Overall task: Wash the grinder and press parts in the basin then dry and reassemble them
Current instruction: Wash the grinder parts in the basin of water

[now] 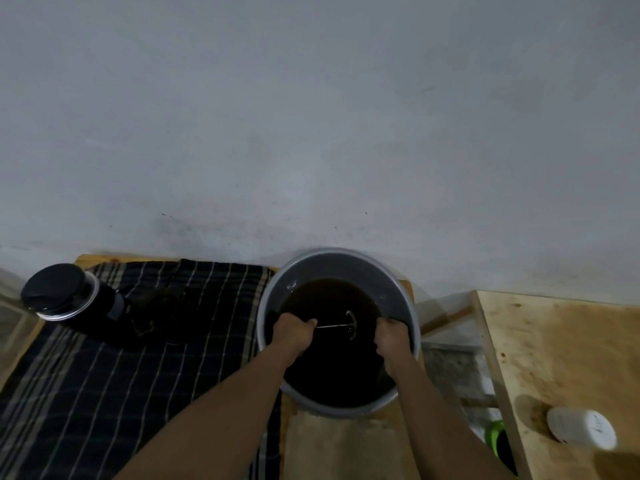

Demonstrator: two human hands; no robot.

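in the basin (pixel 346 265) of dark water, l hand (pixel 294 332) fisted round plunger rod (pixel 330 326), r hand (pixel 391 337) curled, hold unclear

Dipping the right hand (pixel 391 339) into the basin (pixel 414 308), dark water hiding any hold; burying the press rod (pixel 332 326) end in the left hand (pixel 293 333); losing dark parts (pixel 149 317) to dimness near the cloth (pixel 104 375) far edge.

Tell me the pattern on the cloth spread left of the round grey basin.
The dark fabric cloth has thin pale lines crossing into a check; head view.
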